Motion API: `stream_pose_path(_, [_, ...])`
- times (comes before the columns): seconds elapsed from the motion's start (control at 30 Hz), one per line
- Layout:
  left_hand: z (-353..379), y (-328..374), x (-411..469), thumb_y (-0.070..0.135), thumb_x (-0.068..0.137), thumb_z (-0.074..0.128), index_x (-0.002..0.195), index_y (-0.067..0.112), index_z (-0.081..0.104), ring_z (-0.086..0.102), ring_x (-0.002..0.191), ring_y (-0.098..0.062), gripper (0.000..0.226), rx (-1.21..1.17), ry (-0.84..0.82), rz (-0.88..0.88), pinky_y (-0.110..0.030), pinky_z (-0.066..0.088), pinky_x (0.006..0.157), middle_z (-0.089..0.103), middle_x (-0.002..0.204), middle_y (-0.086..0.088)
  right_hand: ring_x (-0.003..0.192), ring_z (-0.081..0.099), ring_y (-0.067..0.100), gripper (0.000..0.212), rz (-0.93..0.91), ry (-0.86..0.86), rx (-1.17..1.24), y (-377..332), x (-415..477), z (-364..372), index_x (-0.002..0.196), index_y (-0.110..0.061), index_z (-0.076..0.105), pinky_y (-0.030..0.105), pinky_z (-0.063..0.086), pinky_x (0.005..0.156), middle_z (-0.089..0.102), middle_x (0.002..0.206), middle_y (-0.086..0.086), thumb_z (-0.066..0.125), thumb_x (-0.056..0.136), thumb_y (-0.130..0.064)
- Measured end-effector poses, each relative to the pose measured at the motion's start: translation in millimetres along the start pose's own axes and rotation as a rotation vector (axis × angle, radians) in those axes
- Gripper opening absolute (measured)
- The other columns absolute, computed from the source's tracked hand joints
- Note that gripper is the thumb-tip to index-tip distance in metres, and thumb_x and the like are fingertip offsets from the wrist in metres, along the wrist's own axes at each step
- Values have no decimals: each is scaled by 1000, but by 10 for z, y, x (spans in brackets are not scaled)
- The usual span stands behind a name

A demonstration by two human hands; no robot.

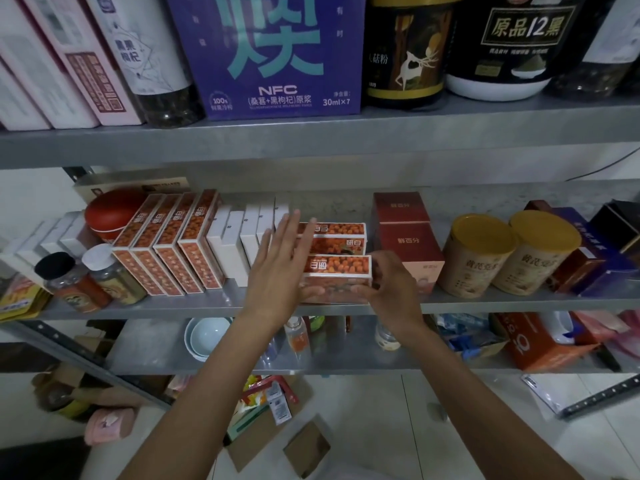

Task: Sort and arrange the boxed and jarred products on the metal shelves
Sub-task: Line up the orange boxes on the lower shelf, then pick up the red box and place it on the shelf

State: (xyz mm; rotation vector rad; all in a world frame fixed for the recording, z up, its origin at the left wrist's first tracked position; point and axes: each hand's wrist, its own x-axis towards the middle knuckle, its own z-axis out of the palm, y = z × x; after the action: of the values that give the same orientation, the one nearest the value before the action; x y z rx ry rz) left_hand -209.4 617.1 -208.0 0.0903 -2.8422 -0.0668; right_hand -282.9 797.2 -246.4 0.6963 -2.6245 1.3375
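Grey metal shelf [166, 301], middle tier, packed and busy. Well left of the grip: four orange berry-print cardboard boxes [173, 247] standing on edge, side by side. Just left of the grip: plain white upright boxes [239, 237], next to that row. Then left hand [277, 265], fingers straight and slightly spread, palm against the left end of the orange berry-print box lying flat [337, 271] near the shelf's front edge; resting or lifted, hard to tell. Right hand [394, 282] at the other end, fingers curled round it. Directly behind the grip, two more flat orange boxes [337, 237], stacked. Just right of the grip, dark red cartons [405, 237]. Further right, two beige round tins with yellow lids [512, 254], upright, side by side.
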Motion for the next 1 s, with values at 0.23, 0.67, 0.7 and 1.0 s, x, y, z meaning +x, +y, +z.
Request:
stream_pose_path(0.23, [228,1,491,68,82,55,155,19,-5,-2,151,-24,107,60,-217,42,-42,-1,123,-1,164,-9,93,55,15,45,-83,86,-117,117,81,120,115,-10,57,10,39,77,54,109,4,80,77,-20])
stream_pose_path(0.67, [368,-20,790,59,89,52,156,24,1,4,151,-23,91,125,-138,44,-39,3,119,6,164,-5,127,46,51,84,-102,165,-613,585,118,-125,128,-5,63,73,30,103,58,132,21,93,57,-38])
stream_pose_path(0.7, [367,-25,810,61,88,52,156,25,2,5,151,-23,91,132,-139,44,-40,3,120,7,164,-5,131,43,49,80,-47,162,-579,557,115,-95,129,-8,63,74,24,103,57,136,18,90,61,-39])
stream_pose_path(1.0, [375,-25,763,68,85,51,154,21,16,20,147,-26,91,202,-62,75,-44,11,119,24,159,-8,140,32,40,68,59,221,-350,504,63,-41,131,-10,60,65,38,98,50,144,11,85,69,-25])
